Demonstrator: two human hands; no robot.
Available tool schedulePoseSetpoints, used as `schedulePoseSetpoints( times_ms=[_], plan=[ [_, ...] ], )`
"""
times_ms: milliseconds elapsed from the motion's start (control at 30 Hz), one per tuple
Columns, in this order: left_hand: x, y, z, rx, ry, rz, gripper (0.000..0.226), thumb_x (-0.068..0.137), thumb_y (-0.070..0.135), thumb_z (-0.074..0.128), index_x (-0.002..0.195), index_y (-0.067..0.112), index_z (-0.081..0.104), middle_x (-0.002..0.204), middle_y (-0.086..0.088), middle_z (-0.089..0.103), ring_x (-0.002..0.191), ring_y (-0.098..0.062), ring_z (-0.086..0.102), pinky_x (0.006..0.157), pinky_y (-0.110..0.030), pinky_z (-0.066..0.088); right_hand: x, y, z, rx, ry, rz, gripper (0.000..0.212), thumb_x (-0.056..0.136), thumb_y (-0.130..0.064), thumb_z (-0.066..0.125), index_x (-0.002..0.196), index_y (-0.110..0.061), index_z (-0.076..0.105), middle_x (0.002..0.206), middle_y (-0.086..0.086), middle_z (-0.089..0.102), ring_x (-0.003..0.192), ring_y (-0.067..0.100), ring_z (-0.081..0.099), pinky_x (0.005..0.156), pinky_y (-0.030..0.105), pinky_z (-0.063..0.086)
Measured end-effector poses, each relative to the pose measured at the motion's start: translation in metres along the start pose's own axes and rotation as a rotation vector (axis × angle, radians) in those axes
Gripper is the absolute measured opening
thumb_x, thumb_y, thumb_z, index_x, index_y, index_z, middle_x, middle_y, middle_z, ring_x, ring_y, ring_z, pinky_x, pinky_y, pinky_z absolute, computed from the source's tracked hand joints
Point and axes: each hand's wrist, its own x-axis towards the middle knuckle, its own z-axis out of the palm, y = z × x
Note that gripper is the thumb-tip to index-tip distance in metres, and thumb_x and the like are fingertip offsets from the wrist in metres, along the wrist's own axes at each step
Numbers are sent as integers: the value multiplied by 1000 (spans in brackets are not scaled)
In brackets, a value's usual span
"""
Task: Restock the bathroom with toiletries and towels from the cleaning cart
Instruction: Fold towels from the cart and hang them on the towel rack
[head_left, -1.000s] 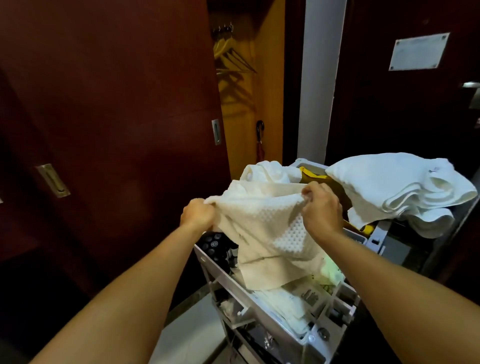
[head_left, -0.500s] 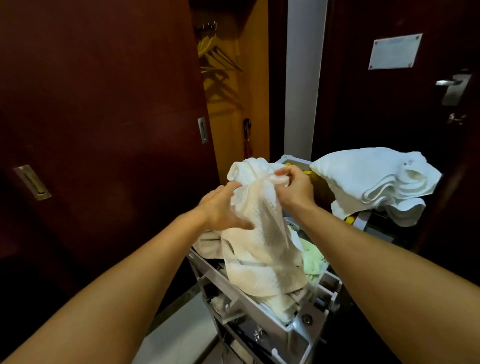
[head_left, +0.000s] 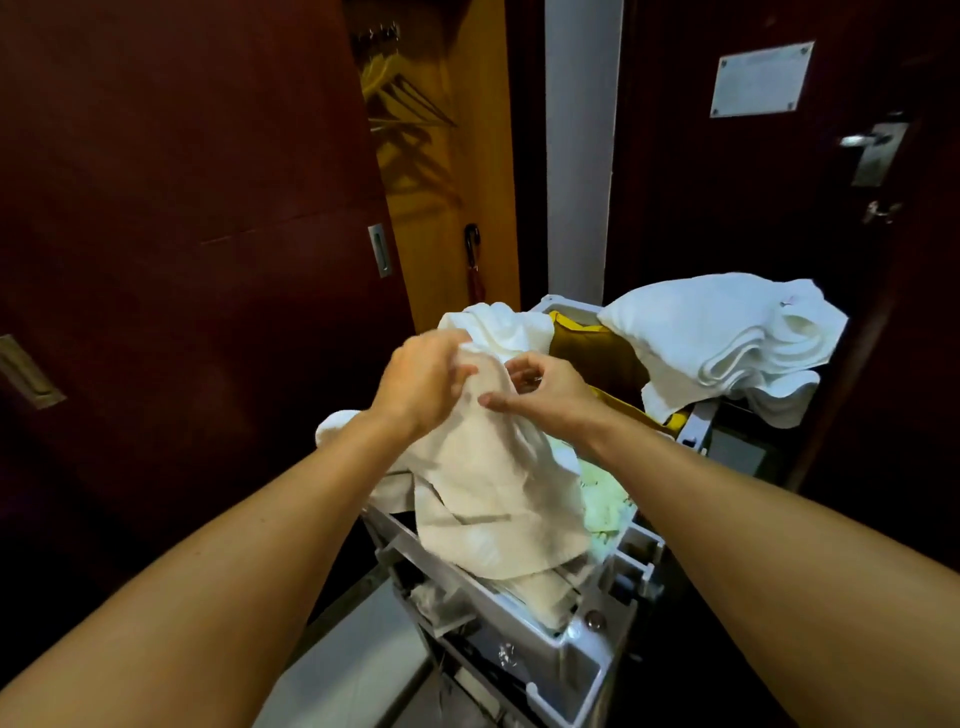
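So we've got the cream towel (head_left: 488, 483) bunched up and held over the top of the cleaning cart (head_left: 566, 644), its lower half draping down onto the cart's front tray. It's the waffle-textured one, kinda crumpled, with a fold line running across the bottom part.

Our left hand (head_left: 421, 382) has its fingers curled into the top of the towel, gripping a gathered wad of it. Our right hand (head_left: 545, 387) is right next to it, thumb and forefinger pinching the fabric at the top while the other fingers lie along the cloth. The two hands are nearly touching, both at the towel's upper end.

Just behind the hands there's another white towel (head_left: 504, 327) rolled or heaped on the cart. To the right of that is a yellow-brown bag (head_left: 597, 358) sitting open in the cart, and draped over its far right side is a stack of folded white towels (head_left: 727, 338). Something pale green (head_left: 605, 499) peeks out under the cream towel on the right, can't tell what it is.

Around the cart: a dark red sliding door (head_left: 182, 208) on the left, a wooden closet (head_left: 447, 182) with hangers (head_left: 400, 98) behind it, and a dark door with a metal handle (head_left: 872, 145) and a sign plate (head_left: 758, 78) on the right.
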Motion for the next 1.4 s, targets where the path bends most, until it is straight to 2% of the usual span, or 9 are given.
schedulePoseSetpoints(
  times_ms=[133, 333, 467, 600, 733, 933, 1100, 1200, 1400],
  plan=[
    [17, 0, -12, -291, 224, -79, 9, 96, 16, 60, 91, 10, 55, 83, -6, 60, 81, -27, 62, 73, -45, 55, 0, 24, -5, -363, -195, 11, 83, 70, -30, 88, 141, -20, 47, 133, -6, 54, 120, 16, 50, 99, 33, 45],
    [31, -7, -21, -393, 355, -198, 21, 95, 14, 55, 81, 15, 39, 65, 7, 43, 54, -1, 41, 44, -12, 32, -7, 58, -14, -671, -256, 163, 31, 90, -28, 67, 120, -17, 66, 114, 11, 69, 104, 33, 63, 88, 42, 54],
    [27, -12, -20, -280, 295, -236, 21, 93, 25, 60, 84, 17, 43, 67, 6, 49, 60, -9, 47, 51, -27, 40, -6, 52, -14, -708, 98, 272, 36, 95, -45, 55, 105, -13, 69, 106, 17, 67, 101, 39, 63, 72, 37, 48],
    [15, -8, -16, -133, 118, -128, 12, 84, 25, 64, 78, 17, 57, 74, 2, 62, 74, -23, 61, 61, -35, 47, 10, 26, -5, -209, 333, 340, 30, 96, -33, 55, 105, -7, 65, 104, 16, 66, 94, 37, 62, 64, 34, 50],
    [4, -3, -4, -114, -160, -151, 16, 80, 27, 68, 86, 16, 57, 84, -3, 65, 82, -27, 63, 65, -38, 51, 21, -3, 10, 480, 231, 403, 17, 99, -18, 51, 109, -11, 61, 98, 8, 66, 84, 24, 65, 46, 29, 54],
    [-2, -9, -6, -217, -518, -244, 124, 45, 66, 85, 145, 34, 20, 119, 1, 60, 108, -21, 59, 92, -38, 53, 23, -10, 16, 573, 144, 361, 24, 100, -16, 55, 122, -5, 58, 105, 14, 68, 88, 28, 67, 54, 32, 54],
    [-11, -15, 17, -10, -337, -236, 67, 68, 34, 84, 122, 19, 48, 109, -1, 61, 102, -26, 60, 80, -36, 52, 13, -5, 20, 604, 79, 294, 22, 97, -13, 61, 118, -7, 60, 120, 15, 66, 102, 28, 66, 75, 37, 59],
    [-11, -17, 22, -123, -136, -370, 24, 79, 31, 75, 91, 20, 59, 89, -2, 65, 88, -25, 63, 67, -30, 45, 4, -3, 16, 294, -57, 224, 44, 79, -38, 80, 113, -16, 62, 116, 6, 69, 95, 16, 65, 79, 32, 55],
    [-7, -16, 26, -404, -60, -570, 7, 87, 23, 70, 91, 20, 65, 75, 8, 61, 83, -20, 64, 68, -29, 48, -4, 15, 29, -100, -196, 157, 66, 63, -44, 90, 116, -31, 53, 105, -18, 62, 103, 10, 58, 75, 22, 50]
  ],
)
